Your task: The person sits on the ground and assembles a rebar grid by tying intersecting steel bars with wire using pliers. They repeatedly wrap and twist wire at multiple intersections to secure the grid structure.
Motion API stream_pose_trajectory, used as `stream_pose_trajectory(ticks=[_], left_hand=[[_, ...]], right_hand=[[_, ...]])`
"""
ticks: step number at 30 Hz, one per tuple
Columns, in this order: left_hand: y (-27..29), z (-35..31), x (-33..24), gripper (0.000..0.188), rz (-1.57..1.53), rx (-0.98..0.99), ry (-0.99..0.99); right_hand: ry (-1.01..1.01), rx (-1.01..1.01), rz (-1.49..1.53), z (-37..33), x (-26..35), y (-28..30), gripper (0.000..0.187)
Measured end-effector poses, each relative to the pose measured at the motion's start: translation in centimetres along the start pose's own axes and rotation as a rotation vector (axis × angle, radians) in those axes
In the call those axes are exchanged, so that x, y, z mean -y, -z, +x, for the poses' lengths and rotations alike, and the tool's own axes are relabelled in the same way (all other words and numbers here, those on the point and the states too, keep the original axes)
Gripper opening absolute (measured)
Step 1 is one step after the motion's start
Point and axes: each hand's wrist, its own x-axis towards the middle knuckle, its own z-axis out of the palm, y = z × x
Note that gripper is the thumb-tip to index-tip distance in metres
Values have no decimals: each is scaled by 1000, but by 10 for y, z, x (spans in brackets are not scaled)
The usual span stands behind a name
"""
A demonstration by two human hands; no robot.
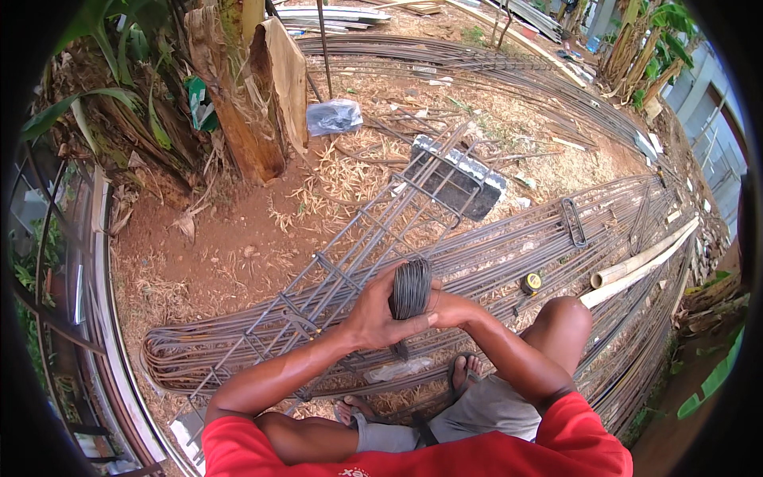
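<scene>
A bundled coil of thin dark tie wire [411,288] stands upright between my hands, above the rebar. My left hand [375,312] is closed round its left side, the thumb stretched across below it. Against the coil's right side my right hand [447,308] is closed, its fingers mostly hidden behind the wire. Under and beyond my left forearm lies a long rebar cage [342,270] with square stirrups, slanting away to the upper right. What looks like a pair of pincers [300,321] rests on the cage near my left forearm.
Long bent rebars [509,246] spread under the cage. A black-and-white block [457,176] props its far end. To the right are a yellow tape measure [531,282], a loose stirrup [572,222] and bamboo poles [644,258]. A plastic bag [334,117] lies by a banana trunk [238,111].
</scene>
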Motion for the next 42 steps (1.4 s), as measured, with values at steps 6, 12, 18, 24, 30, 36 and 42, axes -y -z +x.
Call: stream_pose_trajectory(ticks=[6, 12, 18, 24, 30, 36, 42], left_hand=[[12, 12, 2, 61, -556, -310, 136], [13, 13, 0, 58, -560, -357, 61], [10, 6, 4, 52, -479, -200, 183], [11, 0, 6, 51, -495, -170, 184], [11, -1, 6, 59, -395, -187, 114], [11, -2, 13, 61, -426, -110, 136], [12, -2, 15, 61, -416, -136, 121]], right_hand=[[-149, -282, 253, -9, 49, 55, 24], [43, -524, 408, -18, 107, 54, 31], [15, -486, 408, -10, 110, 40, 30], [-8, -490, 445, -7, 98, 38, 20], [-53, -520, 502, -4, 94, 36, 22], [-8, -431, 414, -6, 89, 39, 21], [-44, -416, 459, -10, 91, 46, 20]])
